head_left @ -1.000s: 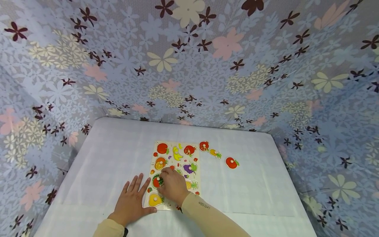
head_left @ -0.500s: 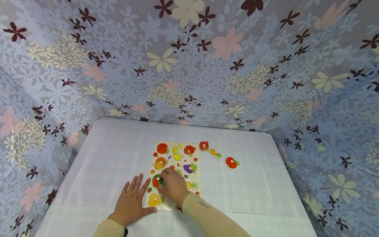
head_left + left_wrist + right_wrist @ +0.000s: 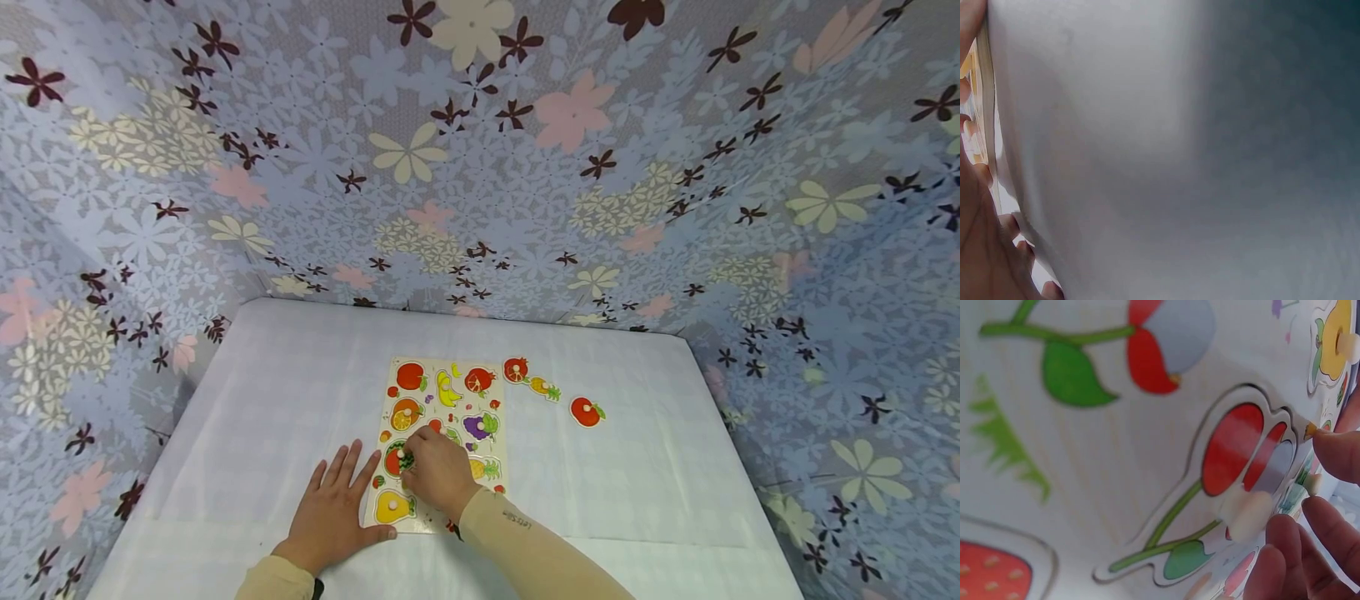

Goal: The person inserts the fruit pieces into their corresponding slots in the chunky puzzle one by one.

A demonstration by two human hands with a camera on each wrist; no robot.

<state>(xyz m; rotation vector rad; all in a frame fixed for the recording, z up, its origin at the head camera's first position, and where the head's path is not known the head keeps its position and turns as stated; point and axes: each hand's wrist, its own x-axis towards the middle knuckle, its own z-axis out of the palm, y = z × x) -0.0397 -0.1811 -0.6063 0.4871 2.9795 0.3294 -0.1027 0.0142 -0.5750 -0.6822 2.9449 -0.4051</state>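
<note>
A wooden fruit puzzle board [image 3: 427, 522] lies on the white table. My right hand [image 3: 441, 473] bends over its lower middle, fingers curled at the right side of the watermelon puzzle piece [image 3: 394, 462]. In the right wrist view, a pale knob [image 3: 1313, 483] sits between the thumb [image 3: 1338, 455] and fingers, partly hidden. Cherries with a knob [image 3: 1241, 447] lie nearer that camera. Spread flat left of the board is my left hand [image 3: 330, 518], its thumb touching the lower edge near the pear piece [image 3: 392, 507]. The left wrist view shows mostly blurred cloth.
Beyond the board's right edge lie a pomegranate piece [image 3: 515, 370], a pineapple piece [image 3: 543, 387] and a red apple-like piece [image 3: 587, 412]. The orange [image 3: 407, 413], banana [image 3: 447, 387] and grape [image 3: 480, 427] pieces sit in the board. Flowered cloth [image 3: 480, 208] surrounds the table.
The right thumb has shifted very slightly beside the watermelon piece. The left hand, the board and the loose pieces stay where they were.
</note>
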